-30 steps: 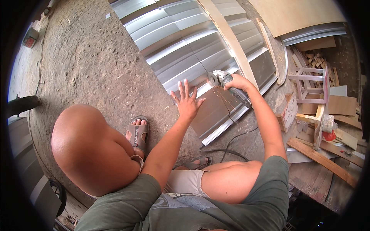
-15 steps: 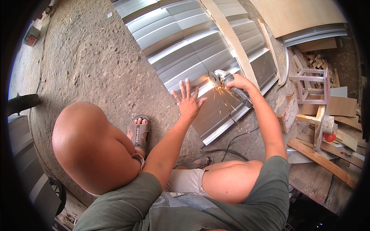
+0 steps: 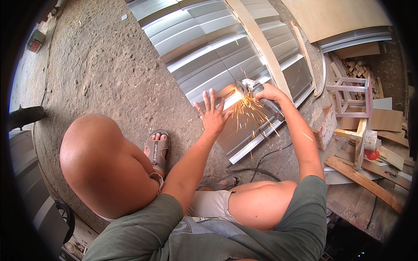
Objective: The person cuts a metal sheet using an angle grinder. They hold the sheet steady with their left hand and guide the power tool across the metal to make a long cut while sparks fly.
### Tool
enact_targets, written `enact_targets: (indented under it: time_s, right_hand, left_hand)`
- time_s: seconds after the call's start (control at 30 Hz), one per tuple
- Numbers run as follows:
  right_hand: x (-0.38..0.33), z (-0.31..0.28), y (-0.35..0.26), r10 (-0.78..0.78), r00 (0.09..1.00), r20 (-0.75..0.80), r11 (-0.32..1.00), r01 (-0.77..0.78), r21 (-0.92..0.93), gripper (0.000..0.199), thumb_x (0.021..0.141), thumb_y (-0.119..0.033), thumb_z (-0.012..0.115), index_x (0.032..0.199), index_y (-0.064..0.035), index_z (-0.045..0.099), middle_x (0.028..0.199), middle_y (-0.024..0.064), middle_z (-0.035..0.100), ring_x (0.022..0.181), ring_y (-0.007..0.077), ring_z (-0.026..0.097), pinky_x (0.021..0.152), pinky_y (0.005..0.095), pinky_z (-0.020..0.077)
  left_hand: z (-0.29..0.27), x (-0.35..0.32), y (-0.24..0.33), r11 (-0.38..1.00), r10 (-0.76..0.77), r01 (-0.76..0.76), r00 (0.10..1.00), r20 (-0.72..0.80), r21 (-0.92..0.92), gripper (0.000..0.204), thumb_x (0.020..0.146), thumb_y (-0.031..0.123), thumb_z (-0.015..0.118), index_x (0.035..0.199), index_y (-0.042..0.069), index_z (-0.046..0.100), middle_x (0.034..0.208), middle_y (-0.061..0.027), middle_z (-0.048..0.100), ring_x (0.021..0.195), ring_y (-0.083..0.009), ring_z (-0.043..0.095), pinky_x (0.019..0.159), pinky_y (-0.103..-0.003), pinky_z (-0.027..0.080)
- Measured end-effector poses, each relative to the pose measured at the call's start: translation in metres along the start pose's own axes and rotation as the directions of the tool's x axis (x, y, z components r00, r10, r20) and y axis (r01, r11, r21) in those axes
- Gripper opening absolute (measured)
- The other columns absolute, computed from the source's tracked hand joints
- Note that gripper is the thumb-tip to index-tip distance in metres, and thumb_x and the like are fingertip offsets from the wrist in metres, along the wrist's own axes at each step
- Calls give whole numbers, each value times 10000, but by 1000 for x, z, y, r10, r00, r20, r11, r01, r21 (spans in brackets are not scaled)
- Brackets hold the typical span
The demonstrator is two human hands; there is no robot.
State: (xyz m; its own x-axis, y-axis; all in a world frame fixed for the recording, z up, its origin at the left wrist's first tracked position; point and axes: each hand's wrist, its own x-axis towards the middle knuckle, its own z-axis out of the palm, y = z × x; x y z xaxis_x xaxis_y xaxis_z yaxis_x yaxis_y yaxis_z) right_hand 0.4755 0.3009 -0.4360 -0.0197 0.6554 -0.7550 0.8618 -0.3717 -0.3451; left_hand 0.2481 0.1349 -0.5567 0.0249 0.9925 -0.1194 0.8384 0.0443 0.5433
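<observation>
My right hand (image 3: pixel 271 92) is wrapped round an angle grinder (image 3: pixel 252 86), its disc touching a ribbed metal sheet (image 3: pixel 239 126). Bright orange sparks (image 3: pixel 248 106) spray from the disc toward me and over the sheet's near part. Spread flat, my left hand (image 3: pixel 213 114) presses on the sheet's left edge, a short way left of the disc. A thin dark line runs across the metal beyond the disc. The grinder's cord hangs from its rear end toward the floor.
A long wooden board (image 3: pixel 257 39) lies across the sheets. To the right are a small wooden stool frame (image 3: pixel 355 98), a plank (image 3: pixel 363 182) and scrap wood. A black cable (image 3: pixel 272 152) curls on the rough concrete floor (image 3: pixel 109 65) near my sandalled feet (image 3: pixel 157 148).
The spark spray has grown brighter and wider, with streaks now reaching my right forearm. Both hands and the grinder stay in nearly the same place.
</observation>
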Motion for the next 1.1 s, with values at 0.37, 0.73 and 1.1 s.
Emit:
enact_targets:
  time_s: [0.37, 0.73, 1.1]
  right_hand:
    - [9, 1, 1, 5, 1000, 6, 999, -4, -32, 521, 606, -137, 828, 1092, 17, 723, 997, 130, 750, 902, 229, 692, 843, 357, 546]
    - [12, 4, -2, -31, 997, 67, 999, 30, 12, 598, 581, -175, 852, 1123, 25, 699, 988, 139, 735, 868, 232, 682, 814, 361, 547]
    - [19, -1, 13, -8, 998, 60, 999, 10, -43, 525, 600, -158, 830, 1090, -2, 723, 974, 118, 741, 838, 220, 676, 787, 361, 549]
  left_hand:
    - [-10, 0, 3, 1000, -14, 15, 999, 41, -20, 695, 929, 652, 554, 1483, 231, 551, 1728, -120, 13, 1585, -367, -55, 1159, -755, -68]
    - [-5, 1, -1, 999, -32, 32, 998, 52, -18, 702, 944, 696, 497, 1487, 255, 546, 1727, -131, -10, 1581, -373, -103, 1148, -755, -91]
    - [-5, 2, 4, 1000, -18, 18, 1000, 14, -18, 687, 943, 687, 509, 1460, 241, 575, 1727, -132, 14, 1583, -374, -80, 1152, -759, -73]
